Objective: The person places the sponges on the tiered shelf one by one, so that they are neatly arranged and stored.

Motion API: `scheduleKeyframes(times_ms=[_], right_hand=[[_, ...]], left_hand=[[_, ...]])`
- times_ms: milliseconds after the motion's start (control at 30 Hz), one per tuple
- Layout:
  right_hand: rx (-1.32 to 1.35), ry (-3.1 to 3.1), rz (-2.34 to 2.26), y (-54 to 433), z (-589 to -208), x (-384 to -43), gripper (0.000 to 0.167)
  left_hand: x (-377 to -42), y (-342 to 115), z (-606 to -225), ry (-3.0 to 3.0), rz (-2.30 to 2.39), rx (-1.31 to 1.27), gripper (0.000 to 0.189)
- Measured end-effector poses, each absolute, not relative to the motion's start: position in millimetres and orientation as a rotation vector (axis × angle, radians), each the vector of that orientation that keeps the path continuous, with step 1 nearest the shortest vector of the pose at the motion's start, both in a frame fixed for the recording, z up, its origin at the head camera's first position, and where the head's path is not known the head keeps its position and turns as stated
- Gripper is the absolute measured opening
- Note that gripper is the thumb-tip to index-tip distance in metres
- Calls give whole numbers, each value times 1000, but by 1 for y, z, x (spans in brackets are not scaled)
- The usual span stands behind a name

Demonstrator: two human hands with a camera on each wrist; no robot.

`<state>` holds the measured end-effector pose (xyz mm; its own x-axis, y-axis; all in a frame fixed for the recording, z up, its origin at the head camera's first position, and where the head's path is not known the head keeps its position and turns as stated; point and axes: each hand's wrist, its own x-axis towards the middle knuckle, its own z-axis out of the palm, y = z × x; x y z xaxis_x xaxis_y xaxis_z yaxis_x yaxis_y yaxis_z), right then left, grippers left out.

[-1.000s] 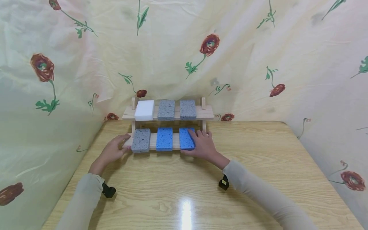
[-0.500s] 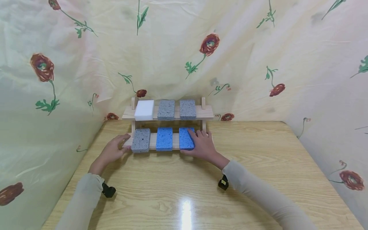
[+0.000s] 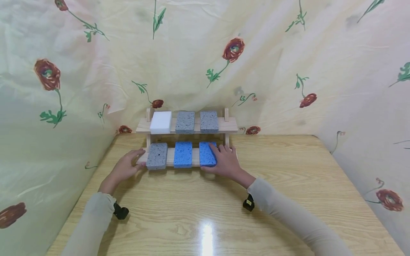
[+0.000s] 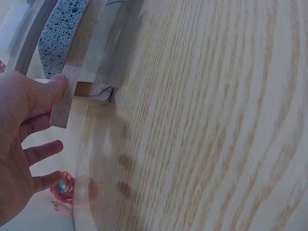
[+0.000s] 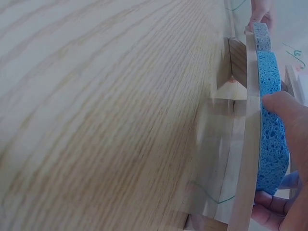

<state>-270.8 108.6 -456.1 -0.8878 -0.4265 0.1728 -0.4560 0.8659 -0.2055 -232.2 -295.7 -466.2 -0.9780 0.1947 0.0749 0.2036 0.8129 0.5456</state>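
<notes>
A two-tier wooden rack stands at the back of the table. My left hand pinches the left end of its lower shelf board between thumb and forefinger, the other fingers spread apart. On that shelf lie a grey speckled sponge, a blue sponge and another blue sponge at the right. My right hand grips this right blue sponge, thumb against its front edge and fingers around its right side. Its underside is hidden.
The upper shelf carries a white sponge and two grey sponges, one in the middle and one at the right. A flower-print cloth hangs behind the wood-grain table and along its sides.
</notes>
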Motion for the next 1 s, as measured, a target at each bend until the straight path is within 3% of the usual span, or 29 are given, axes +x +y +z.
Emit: scheduleKeyframes(times_ms=[1000], right_hand=[[696, -2927, 400, 116, -446, -268, 105]], left_hand=[[-230, -296, -453, -3016, -935, -386, 61]])
